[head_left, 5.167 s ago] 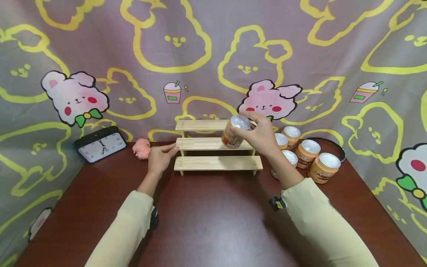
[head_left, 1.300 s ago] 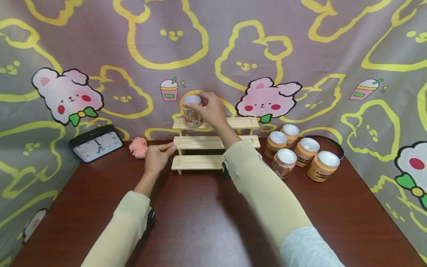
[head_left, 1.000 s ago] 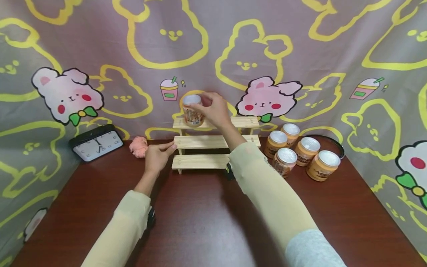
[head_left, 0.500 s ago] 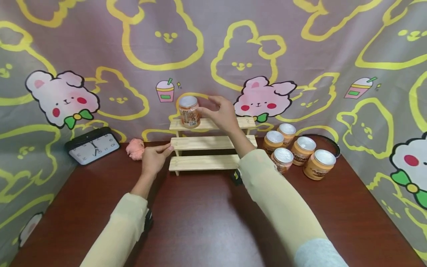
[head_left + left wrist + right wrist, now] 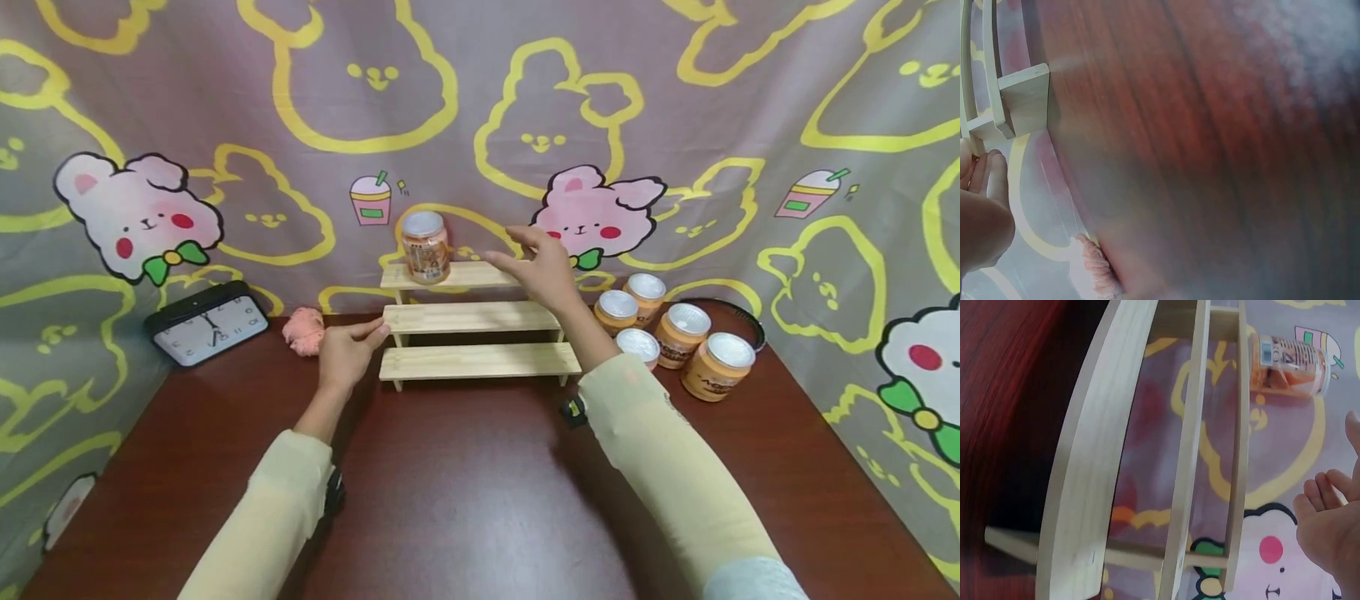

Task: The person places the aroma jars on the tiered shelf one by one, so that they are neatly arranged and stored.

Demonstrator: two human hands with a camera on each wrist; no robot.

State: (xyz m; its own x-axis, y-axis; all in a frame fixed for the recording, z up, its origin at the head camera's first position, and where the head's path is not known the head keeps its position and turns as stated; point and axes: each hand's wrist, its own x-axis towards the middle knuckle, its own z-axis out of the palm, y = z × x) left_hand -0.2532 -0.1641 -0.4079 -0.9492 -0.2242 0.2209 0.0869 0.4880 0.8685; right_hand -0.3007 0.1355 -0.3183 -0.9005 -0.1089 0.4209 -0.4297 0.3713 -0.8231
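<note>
A three-tier wooden display stand (image 5: 480, 360) stands at the back of the table. An orange-labelled jar with a silvery top (image 5: 426, 248) sits upright at the left end of its top tier; the right wrist view also shows this jar (image 5: 1290, 365). My right hand (image 5: 546, 271) hangs to the right of the jar, apart from it, thumb and fingers spread with nothing between them. At the left end of the middle tier, my left hand (image 5: 347, 354) pinches the board's edge; in the left wrist view its fingers (image 5: 996, 178) are right at the board end.
Several similar jars (image 5: 718, 367) are grouped right of the stand, partly behind the right arm, with a black ring-shaped item (image 5: 756, 327) behind them. Left of the stand lie a pink crumpled bundle (image 5: 303, 332) and a black-framed clock (image 5: 210, 325). A patterned curtain (image 5: 480, 179) closes off the back.
My right hand carried the jar leftward to the top tier, let go of it there, and has drawn back to the right. My left hand stays at the stand's left end.
</note>
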